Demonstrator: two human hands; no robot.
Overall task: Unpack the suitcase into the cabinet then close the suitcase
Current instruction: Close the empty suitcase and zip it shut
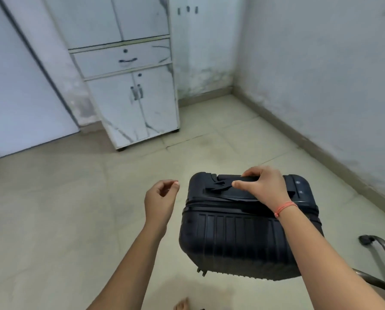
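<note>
The right hand [263,186] is curled around the top handle [245,179] of the black suitcase [238,236], which is zipped shut. Left of it, the left hand [161,195] hangs loosely curled and holds nothing. Beyond both hands stands the white cabinet [131,86], its doors closed.

suitcase handle [230,178]: partly hidden under right grip [263,186] | cabinet [129,97]: top cut off

No legible text or labels anywhere.
</note>
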